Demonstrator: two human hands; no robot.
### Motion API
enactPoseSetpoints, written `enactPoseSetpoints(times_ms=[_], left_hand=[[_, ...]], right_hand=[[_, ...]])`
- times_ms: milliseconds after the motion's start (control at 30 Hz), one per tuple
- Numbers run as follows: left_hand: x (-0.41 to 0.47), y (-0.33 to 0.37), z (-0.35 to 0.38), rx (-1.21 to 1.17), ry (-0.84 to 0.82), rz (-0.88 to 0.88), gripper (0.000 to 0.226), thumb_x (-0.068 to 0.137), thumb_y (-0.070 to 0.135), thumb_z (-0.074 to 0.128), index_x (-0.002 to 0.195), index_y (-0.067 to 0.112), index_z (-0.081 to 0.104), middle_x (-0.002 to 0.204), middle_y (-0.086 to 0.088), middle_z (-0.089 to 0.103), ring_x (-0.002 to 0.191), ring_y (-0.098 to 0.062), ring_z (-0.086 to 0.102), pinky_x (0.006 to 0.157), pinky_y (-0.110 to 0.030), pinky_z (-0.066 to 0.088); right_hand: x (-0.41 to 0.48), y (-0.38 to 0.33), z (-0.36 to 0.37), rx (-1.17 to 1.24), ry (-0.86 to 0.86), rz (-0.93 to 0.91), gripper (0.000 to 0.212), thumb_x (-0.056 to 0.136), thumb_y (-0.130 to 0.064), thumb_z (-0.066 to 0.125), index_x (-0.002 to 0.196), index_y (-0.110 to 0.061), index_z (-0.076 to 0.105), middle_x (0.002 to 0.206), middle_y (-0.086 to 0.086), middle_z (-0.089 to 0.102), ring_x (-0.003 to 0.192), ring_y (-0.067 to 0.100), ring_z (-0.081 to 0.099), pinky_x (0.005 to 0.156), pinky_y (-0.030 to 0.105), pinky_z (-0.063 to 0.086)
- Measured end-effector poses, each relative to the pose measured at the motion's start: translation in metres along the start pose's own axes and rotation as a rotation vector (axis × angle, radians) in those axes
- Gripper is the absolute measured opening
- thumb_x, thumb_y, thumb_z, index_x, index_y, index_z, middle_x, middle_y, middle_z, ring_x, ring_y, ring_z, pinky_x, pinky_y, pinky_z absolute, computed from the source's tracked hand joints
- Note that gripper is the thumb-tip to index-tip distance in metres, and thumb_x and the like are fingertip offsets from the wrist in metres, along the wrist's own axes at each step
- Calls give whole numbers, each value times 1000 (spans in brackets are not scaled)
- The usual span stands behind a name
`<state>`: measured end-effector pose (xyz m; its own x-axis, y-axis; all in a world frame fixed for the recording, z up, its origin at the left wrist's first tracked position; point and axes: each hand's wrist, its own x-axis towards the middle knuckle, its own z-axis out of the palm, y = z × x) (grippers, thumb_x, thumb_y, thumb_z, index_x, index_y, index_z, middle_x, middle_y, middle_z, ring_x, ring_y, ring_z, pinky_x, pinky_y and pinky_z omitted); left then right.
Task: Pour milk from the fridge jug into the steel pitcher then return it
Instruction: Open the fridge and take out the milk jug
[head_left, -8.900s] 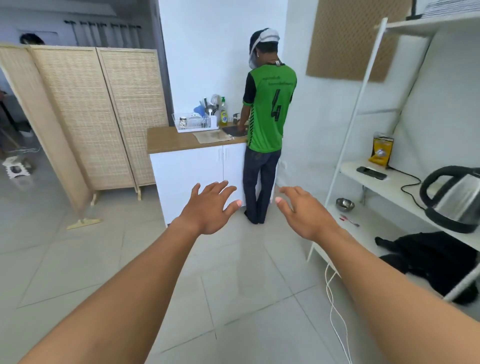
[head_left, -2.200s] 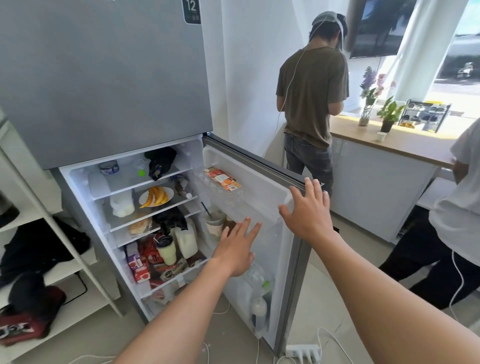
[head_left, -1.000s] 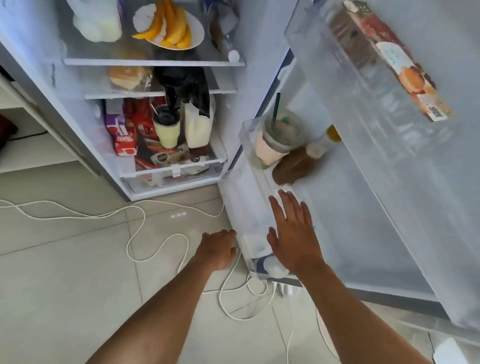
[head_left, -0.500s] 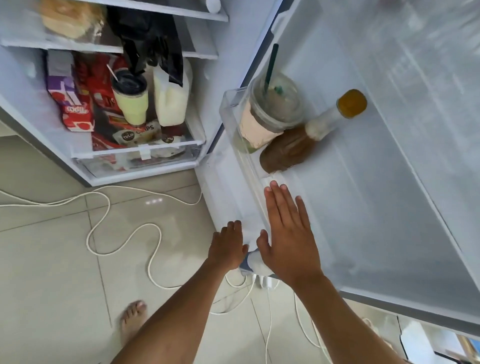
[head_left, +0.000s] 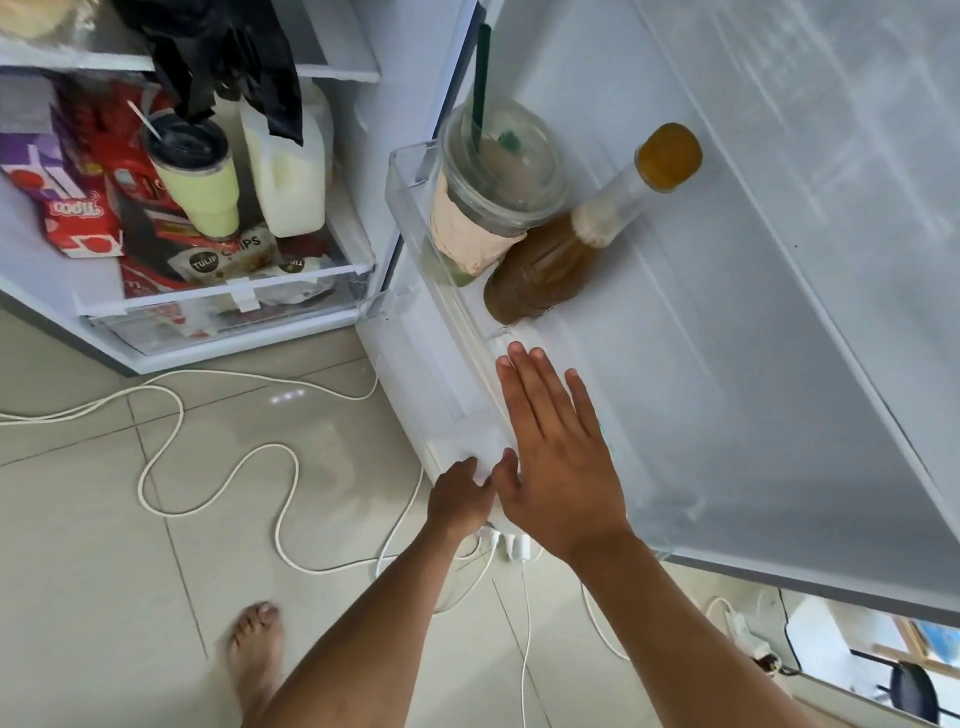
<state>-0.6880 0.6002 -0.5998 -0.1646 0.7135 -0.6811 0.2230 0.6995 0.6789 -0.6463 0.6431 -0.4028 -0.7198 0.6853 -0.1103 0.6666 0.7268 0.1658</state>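
A white plastic jug (head_left: 291, 176) of milk stands on the fridge's bottom shelf, with a black bag (head_left: 228, 57) draped over its top. My left hand (head_left: 460, 499) reaches down at the frosted lower door bin (head_left: 447, 415). Its fingers curl there, tucked under my right hand, and whatever they touch is hidden. My right hand (head_left: 556, 457) hovers flat and open over the same bin, against the inside of the open fridge door (head_left: 727, 312). No steel pitcher is in view.
The upper door bin (head_left: 410, 176) holds a lidded plastic cup (head_left: 493, 197) and a leaning brown bottle (head_left: 550, 260). A pale green tumbler (head_left: 200, 182) and snack packs sit beside the jug. White cables (head_left: 223, 467), a power strip (head_left: 511, 543) and my bare foot (head_left: 257, 644) are on the tiled floor.
I opened the fridge door and bent low towards it. Both hands dropped to the lower door bin. A blue-capped bottle seen by my left hand half a second ago is now hidden.
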Motion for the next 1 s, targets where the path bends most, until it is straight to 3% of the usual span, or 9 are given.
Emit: enactPoseSetpoints(times_ms=[67,133,300,500,600,700,900,1000], left_hand=[[-10,3,-11,-179,25,-46,69,77,71,43,118,19,63,119,-1,68,111,-24,63,96,-41,50],[-13,3,-21,-250,54,-58,63,79,71,45,112,22,65,118,1,69,112,-23,63,98,-42,49],[-11,0,-43,-204,123,-90,53,91,60,54,106,10,66,112,-10,71,108,-31,63,94,-41,48],[-18,-8,-70,-293,123,-42,53,86,62,60,106,15,73,108,-4,74,106,-27,67,98,-46,50],[-24,-8,-85,-415,133,3,34,92,45,64,88,12,72,98,-2,75,99,-25,68,88,-34,51],[-32,2,-100,-551,174,37,34,94,35,65,78,6,71,84,0,71,82,-18,63,73,-25,44],[-54,9,-119,-556,233,61,31,84,38,72,62,16,69,75,1,71,73,-17,61,72,-29,45],[-72,7,-136,-597,317,6,26,86,35,71,70,15,70,79,1,71,77,-20,62,74,-30,47]], right_hand=[[0,0,0,11,-7,-5,88,79,-27,51,154,-12,9,162,2,2,151,19,3,120,48,18],[0,2,1,6,-6,-5,90,78,-28,54,154,-12,9,162,3,3,151,20,3,120,47,17],[0,2,3,7,14,6,85,81,-33,56,154,-13,17,162,2,7,150,19,2,121,45,14],[0,3,3,37,12,15,82,83,-35,56,154,-14,21,162,3,11,149,15,-5,122,45,11],[-1,1,1,48,26,13,82,82,-38,56,153,-13,23,162,4,16,150,19,7,121,46,15],[0,-3,-1,65,38,15,81,80,-38,60,151,-13,29,160,6,22,149,23,17,120,47,18],[-1,-10,-3,89,51,13,80,81,-36,60,151,-12,30,160,6,24,148,23,20,120,48,20],[0,-9,-2,67,36,23,78,82,-35,64,150,-12,33,158,7,27,147,25,24,119,48,21]])
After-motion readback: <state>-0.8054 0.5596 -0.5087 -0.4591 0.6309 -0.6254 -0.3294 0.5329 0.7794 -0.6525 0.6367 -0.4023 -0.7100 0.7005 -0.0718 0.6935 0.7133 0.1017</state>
